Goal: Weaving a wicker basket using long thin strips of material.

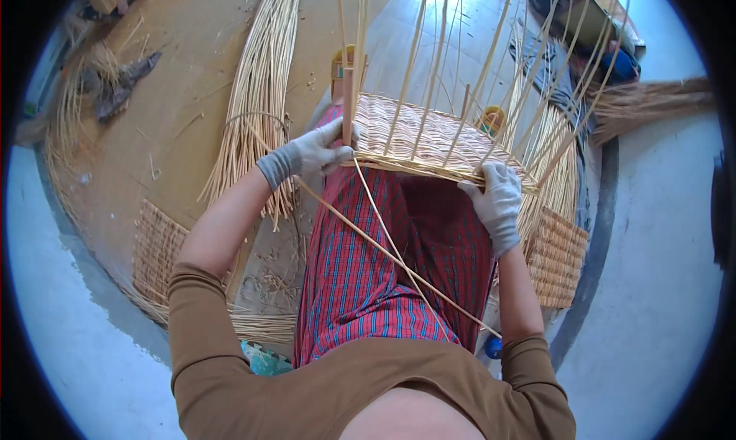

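A part-woven wicker basket (414, 137) rests over my knees, with upright stakes rising from its edges and a thicker wooden post at its left corner. My left hand (313, 152), in a light glove, is closed on that corner at the foot of the post. My right hand (497, 198), gloved too, wraps round the near rim toward the right end, fingers on top. Two loose canes cross over my lap; the thicker cane (368, 238) runs from near my left wrist to my right forearm. What the left fingertips pinch is partly hidden.
Long bundled canes (261, 95) lie on the floor at left, more canes (558, 156) at right. A woven panel (157, 248) lies at lower left, another woven panel (558, 256) at right. Brown brush-like fibres (652, 106) and dark cloth lie at far right.
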`<state>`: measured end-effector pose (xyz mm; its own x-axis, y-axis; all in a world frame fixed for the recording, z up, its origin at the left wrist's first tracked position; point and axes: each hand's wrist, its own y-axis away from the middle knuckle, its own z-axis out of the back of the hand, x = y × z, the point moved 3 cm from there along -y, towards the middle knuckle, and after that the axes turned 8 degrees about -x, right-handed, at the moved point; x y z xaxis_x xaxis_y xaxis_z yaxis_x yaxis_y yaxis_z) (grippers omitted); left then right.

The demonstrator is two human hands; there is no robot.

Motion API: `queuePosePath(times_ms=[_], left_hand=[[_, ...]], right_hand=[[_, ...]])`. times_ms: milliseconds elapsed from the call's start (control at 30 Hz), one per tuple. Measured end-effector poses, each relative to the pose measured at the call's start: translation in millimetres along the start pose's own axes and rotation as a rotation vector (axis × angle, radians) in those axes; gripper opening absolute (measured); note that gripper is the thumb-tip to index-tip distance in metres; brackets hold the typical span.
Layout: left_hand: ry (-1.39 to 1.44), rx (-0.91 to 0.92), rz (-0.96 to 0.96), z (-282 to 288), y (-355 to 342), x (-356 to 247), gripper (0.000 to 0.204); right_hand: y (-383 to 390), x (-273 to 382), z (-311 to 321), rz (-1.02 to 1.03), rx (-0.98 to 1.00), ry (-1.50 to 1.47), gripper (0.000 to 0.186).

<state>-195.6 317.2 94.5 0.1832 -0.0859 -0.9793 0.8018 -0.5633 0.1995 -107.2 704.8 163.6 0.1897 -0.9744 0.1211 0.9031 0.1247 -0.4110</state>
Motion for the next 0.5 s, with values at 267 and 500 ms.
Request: queuePosePath(times_ms=[267, 500], left_hand=[[0.161, -0.081, 0.231, -13.7, 11.9, -8.3, 0.034], [0.204, -0.126, 0.351, -29.8, 4.4, -4.5, 0.055]], right_hand=[[-48.7, 121.7, 43.7, 0.281, -0.127, -0.519, 0.097], [-222.8, 256.7, -110.0, -0.300, 0.154, -1.510, 0.096]])
